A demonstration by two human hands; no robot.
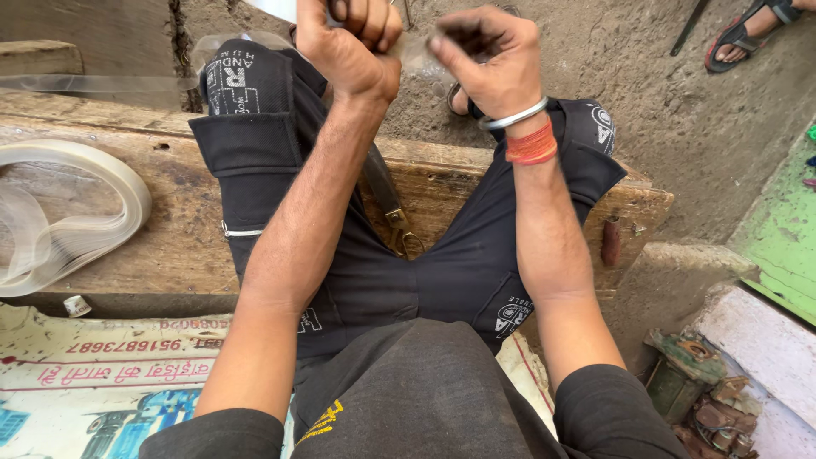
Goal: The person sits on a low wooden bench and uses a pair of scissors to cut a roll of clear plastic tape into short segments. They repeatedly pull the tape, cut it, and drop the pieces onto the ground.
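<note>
My left hand is a closed fist at the top of the view, above my left knee. A clear plastic strip runs in from the left, over the knee, and into this fist. A dark loop shows at the top of the fist; I cannot tell what it is. My right hand, with a steel bangle and red thread at the wrist, pinches the clear plastic stretched between the two hands. I sit astride a worn wooden bench in black shorts.
A coil of translucent plastic strip lies on the bench at left. A dark strap with a brass buckle hangs between my legs. A printed sheet lies lower left, rusty metal parts lower right. Another person's sandalled foot is top right.
</note>
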